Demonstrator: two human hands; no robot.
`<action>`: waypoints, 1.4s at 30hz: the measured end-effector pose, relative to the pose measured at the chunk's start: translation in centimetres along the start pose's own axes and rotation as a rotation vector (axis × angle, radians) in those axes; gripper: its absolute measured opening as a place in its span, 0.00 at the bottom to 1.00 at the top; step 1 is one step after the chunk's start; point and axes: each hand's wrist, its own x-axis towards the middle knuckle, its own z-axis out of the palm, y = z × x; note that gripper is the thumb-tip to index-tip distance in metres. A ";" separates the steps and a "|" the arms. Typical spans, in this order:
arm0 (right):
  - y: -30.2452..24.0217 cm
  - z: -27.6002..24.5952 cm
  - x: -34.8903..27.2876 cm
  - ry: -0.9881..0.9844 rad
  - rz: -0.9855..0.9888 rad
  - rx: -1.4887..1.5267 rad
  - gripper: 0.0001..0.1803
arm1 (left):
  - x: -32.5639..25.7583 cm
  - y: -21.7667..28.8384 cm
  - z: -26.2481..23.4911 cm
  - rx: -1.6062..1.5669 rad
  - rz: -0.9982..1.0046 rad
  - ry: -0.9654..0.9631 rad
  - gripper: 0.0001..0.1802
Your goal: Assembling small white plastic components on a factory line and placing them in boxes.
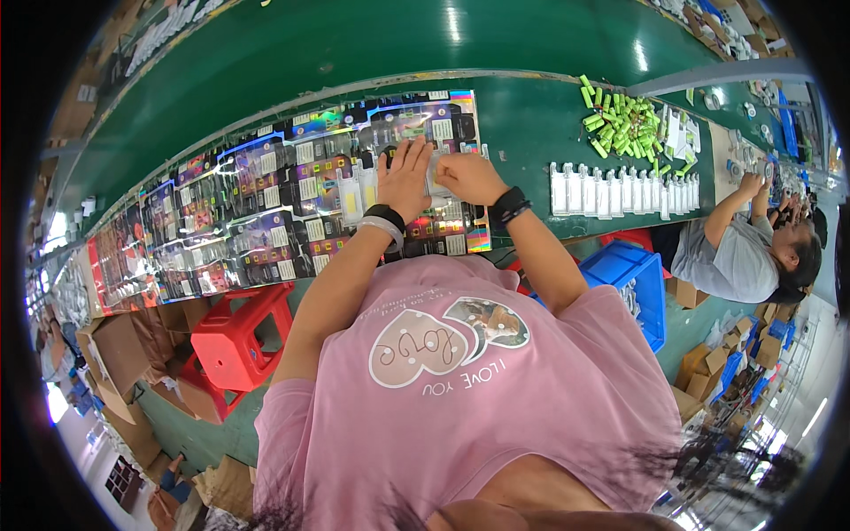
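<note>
My left hand (405, 181) lies flat with fingers stretched, on the printed cardboard sheets (266, 168) that cover the table in front of me. Beside it, on its left, a few clear and white plastic pieces (354, 195) rest on the sheets. Just to its right, my right hand (474, 179) is closed, its curled fingers pointing toward the left hand. A pale, clear-looking piece (434, 181) shows between the two hands. What the right fingers grip is too small and hidden to name.
Farther right on the green table (522, 133), several clear-and-white plastic pieces (620, 193) stand in a row. Behind them lies a heap of green cylindrical cells (624, 119). A red stool (235, 345) and a blue crate (651, 283) are below. Another person (739, 248) works at right.
</note>
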 end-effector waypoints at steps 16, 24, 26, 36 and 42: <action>0.4 1.2 0.7 0.194 -0.027 -0.212 0.07 | 0.1 0.1 -0.1 0.026 0.018 0.010 0.54; 0.5 -0.7 -3.7 -0.218 0.180 1.710 0.04 | -0.2 -0.2 0.0 -0.007 0.013 0.009 0.55; 0.4 -0.4 -3.5 -0.157 0.248 1.762 0.04 | -0.3 -0.1 -0.7 -0.011 0.040 0.014 0.56; -1.7 2.6 1.6 0.225 -0.076 0.004 0.04 | -1.9 -3.0 -1.4 0.020 0.016 -0.069 0.59; -2.6 3.5 1.9 0.148 -0.040 -0.218 0.05 | -2.0 -3.1 -1.6 0.059 0.017 -0.086 0.60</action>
